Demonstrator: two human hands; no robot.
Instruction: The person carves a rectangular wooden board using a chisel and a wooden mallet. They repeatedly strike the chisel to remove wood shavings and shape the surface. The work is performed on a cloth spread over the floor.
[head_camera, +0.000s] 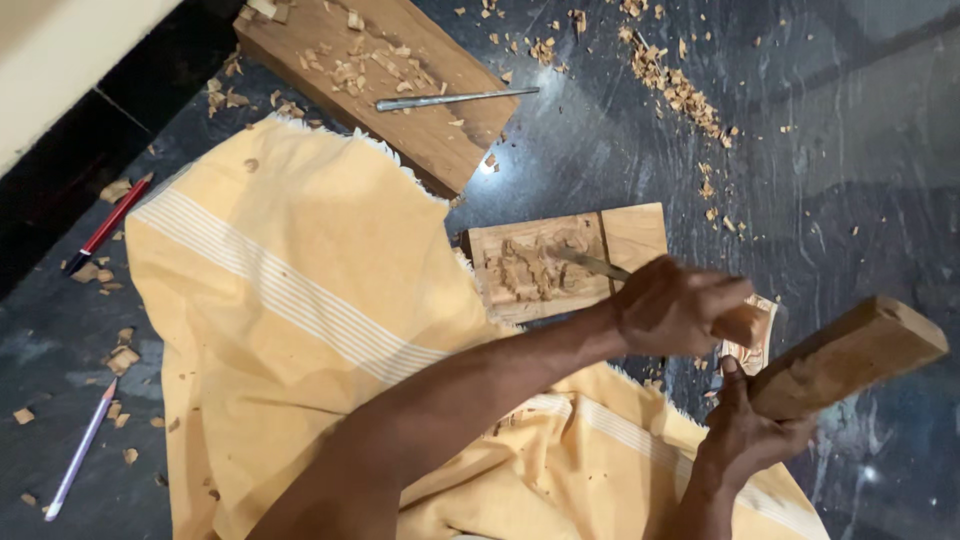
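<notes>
A small wooden panel (632, 236) with a partly carved relief lies on the dark floor at the edge of a yellow striped cloth (290, 300). My left hand (675, 305) is closed around a chisel (600, 265). Its metal blade slants down onto the carving and its wooden handle end sticks out to the right. My right hand (745, 430) grips a thick wooden block (850, 355) used as a mallet, held just right of the chisel's handle end. I cannot tell whether block and handle touch.
A larger plank (420, 130) covered with chips lies at the top, with a metal tool (455, 98) on it. A red pencil (105, 225) and a pale pencil (80, 450) lie at the left. Wood chips (675, 90) are scattered over the dark floor.
</notes>
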